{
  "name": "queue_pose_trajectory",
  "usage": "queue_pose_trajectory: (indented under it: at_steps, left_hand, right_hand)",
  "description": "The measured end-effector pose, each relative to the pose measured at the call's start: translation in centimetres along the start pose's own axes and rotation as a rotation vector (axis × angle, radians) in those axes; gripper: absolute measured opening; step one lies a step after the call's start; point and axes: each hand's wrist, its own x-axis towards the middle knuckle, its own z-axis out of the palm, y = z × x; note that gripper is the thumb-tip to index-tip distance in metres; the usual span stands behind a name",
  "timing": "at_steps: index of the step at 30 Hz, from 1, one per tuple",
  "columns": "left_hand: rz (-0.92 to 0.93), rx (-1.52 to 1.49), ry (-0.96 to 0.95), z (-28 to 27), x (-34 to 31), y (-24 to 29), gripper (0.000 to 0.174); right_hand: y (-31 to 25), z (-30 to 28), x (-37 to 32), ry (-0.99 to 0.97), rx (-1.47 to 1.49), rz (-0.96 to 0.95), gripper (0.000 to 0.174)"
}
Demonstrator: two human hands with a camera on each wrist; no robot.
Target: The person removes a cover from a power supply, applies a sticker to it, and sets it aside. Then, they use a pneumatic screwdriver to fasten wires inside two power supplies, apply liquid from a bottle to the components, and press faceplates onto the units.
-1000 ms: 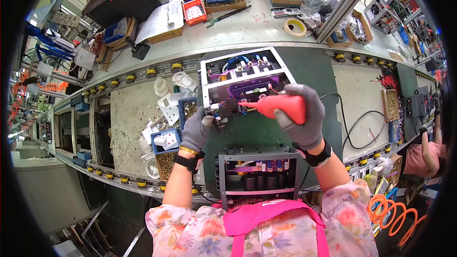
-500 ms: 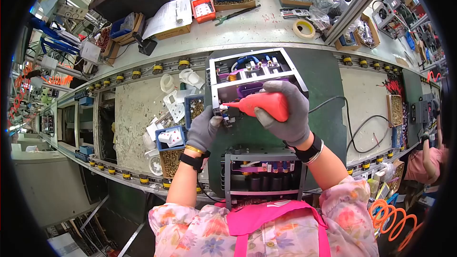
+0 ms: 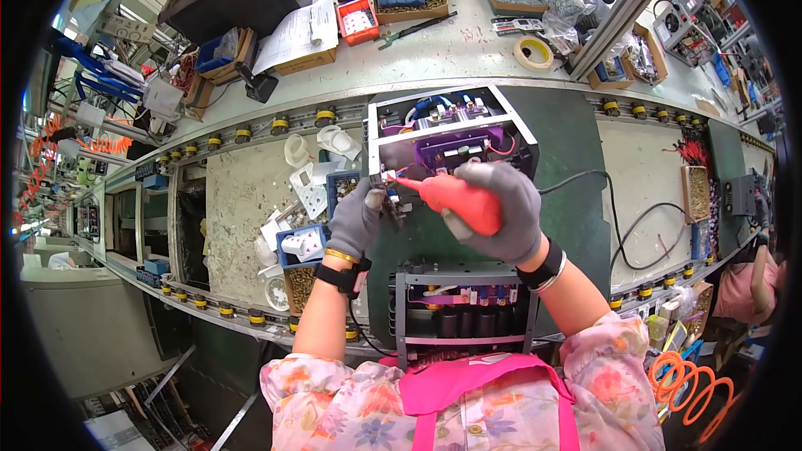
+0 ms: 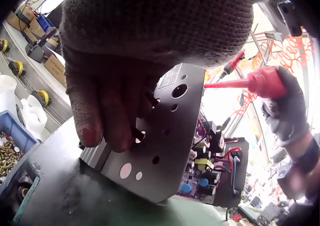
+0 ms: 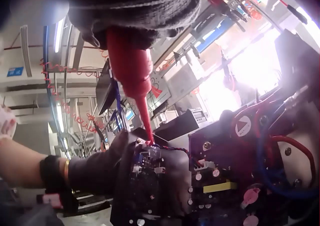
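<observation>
My gloved left hand (image 3: 355, 221) grips the front left corner of an opened metal chassis (image 3: 455, 128), thumb toward the inside. In the left wrist view its fingers lie against a dark perforated metal panel (image 4: 165, 136). My gloved right hand (image 3: 504, 213) wraps round a red squeeze bottle (image 3: 459, 200). The bottle's long tapered nozzle (image 5: 145, 121) points down at the top edge of a small circuit board (image 5: 145, 161) beside the panel, near thin twisted wires. The nozzle tip is right at the parts there. Purple boards (image 3: 455, 146) and cables fill the chassis.
A second chassis (image 3: 468, 341) stands close to the body on the green board (image 3: 572, 184). To the left are blue bins (image 3: 301, 246) with white parts and brass screws. A black cable (image 3: 614, 234) loops on the right. Rollers (image 3: 280, 125) line the bench edges.
The red bottle has moved left from inside the chassis to the corner by my left hand, and now slants more steeply. My left hand keeps its grip on the corner.
</observation>
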Motion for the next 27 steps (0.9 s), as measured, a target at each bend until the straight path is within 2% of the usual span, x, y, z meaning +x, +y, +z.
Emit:
queue_pose_trajectory:
  at_steps: [1,4,5,8,9,12,13,16,20,27]
  left_hand:
    - [-0.024,0.003,-0.006,-0.2,0.5,0.0,0.083]
    - [-0.073,-0.076,-0.017,-0.8,1.9,0.5,0.084]
    - [-0.073,-0.152,0.031,-0.3,2.3,0.4,0.073]
    - [-0.161,-0.144,0.015,-1.0,2.8,1.3,0.073]
    - [-0.105,-0.188,0.017,-0.9,3.1,0.9,0.071]
    - [-0.106,-0.274,-0.003,-0.7,3.8,-1.7,0.070]
    - [-0.124,-0.307,-0.079,-1.2,3.7,-1.1,0.070]
    - [-0.129,-0.452,-0.053,-0.8,3.2,1.1,0.072]
    - [-0.165,-0.363,-0.016,-1.1,2.4,3.4,0.075]
    - [-0.133,-0.307,0.003,-1.1,2.8,1.6,0.074]
  right_hand:
    - [-0.1,0.0,-0.1,0.059,-0.108,-0.130,0.055]
    - [0.6,0.0,-0.9,0.114,-0.013,-0.136,0.059]
    - [0.9,-0.1,-1.4,0.093,-0.013,-0.106,0.059]
    - [1.6,-0.2,-1.5,0.022,0.033,-0.097,0.058]
    - [1.9,0.3,-1.6,0.026,0.068,-0.090,0.056]
    - [2.3,0.9,-1.4,0.008,0.068,-0.086,0.055]
    - [2.5,1.2,-1.4,0.003,0.088,-0.092,0.055]
    - [2.8,2.0,-1.5,0.010,0.121,-0.090,0.054]
    - [3.3,2.8,-1.7,0.006,0.111,-0.112,0.052]
    - [3.1,2.6,-1.5,-0.002,0.104,-0.066,0.051]
